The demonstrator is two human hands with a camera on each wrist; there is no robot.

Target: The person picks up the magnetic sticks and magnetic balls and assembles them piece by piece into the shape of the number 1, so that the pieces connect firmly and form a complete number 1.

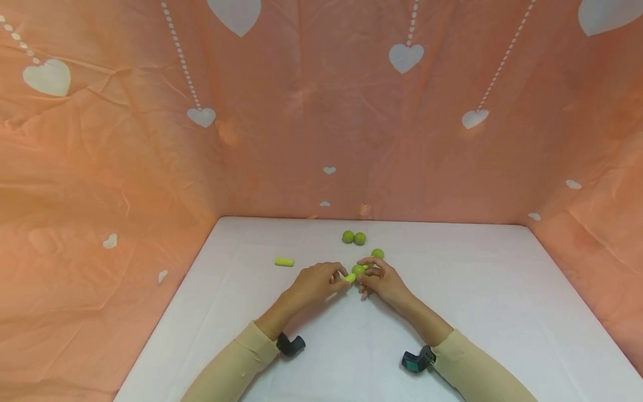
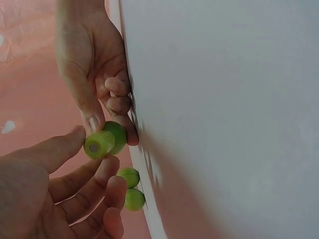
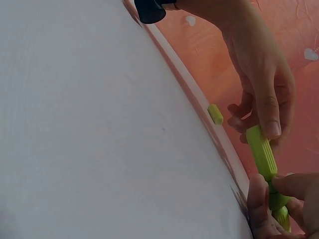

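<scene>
My left hand (image 1: 317, 282) pinches a short ridged yellow-green rod (image 3: 261, 152) between thumb and fingers. A grey disc shows in the rod's near end (image 2: 93, 148) in the left wrist view. At its other end the rod meets a green ball (image 1: 358, 269), which my right hand (image 1: 385, 285) holds with thumb and fingertips. Past that ball, a second yellow-green rod (image 3: 282, 217) shows between the right fingers, partly hidden by them. Just behind the right fingertips is another green ball (image 1: 378, 253). Both hands meet over the white table.
Two green balls (image 1: 348, 237) sit side by side farther back on the white table (image 1: 452, 251). A loose yellow-green rod (image 1: 284, 262) lies left of my left hand. Orange cloth (image 1: 301, 139) with pale hearts hangs behind and at both sides.
</scene>
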